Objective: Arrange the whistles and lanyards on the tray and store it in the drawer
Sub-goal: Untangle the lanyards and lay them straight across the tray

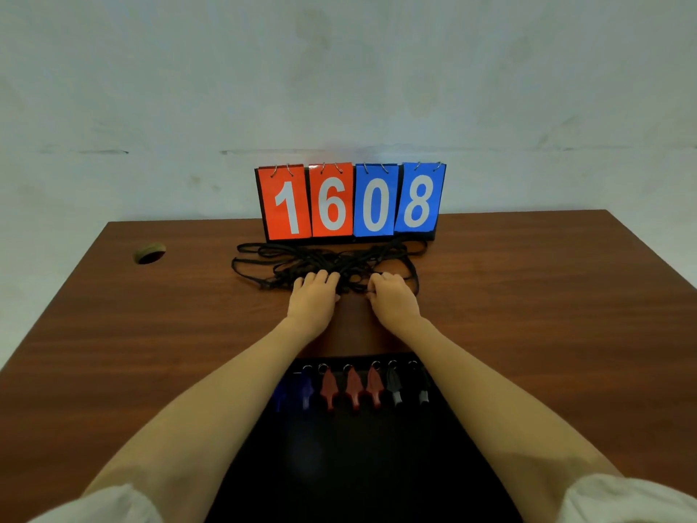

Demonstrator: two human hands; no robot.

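Head view, single camera.

- The lanyards (301,258) are seen as one black tangle at the middle of the tabletop's (528,296) far edge, just in front of a flip scoreboard (350,201) reading 1608. Some loops touch the scoreboard's base.
- The left hand (313,298) and right hand (394,300) are placed side by side at the near side of the tangle. The fingers of both are curled down into the cords, and cords appear to be gripped by each. Which strands are held cannot be told.
- The tray (358,466), black, is set at the middle of the near edge, between the forearms. The whistles (353,388) are laid in a row along its far side, blue, then red, then black, rings pointing away. The leftmost blue one is blurred.
- A cable hole (149,253) is noted toward the far left corner.
- No drawer is visible.

Judgement: whistles are placed, while lanyards are yet to be separated and moved.

Risks:
- If the tangle is pulled as a mass, knots may be tightened by crossing loops.
- The scoreboard may be tipped or dragged by a loop snagged at its base.
- If trailing cords are swept across the tray, the whistle row may be knocked out of line.
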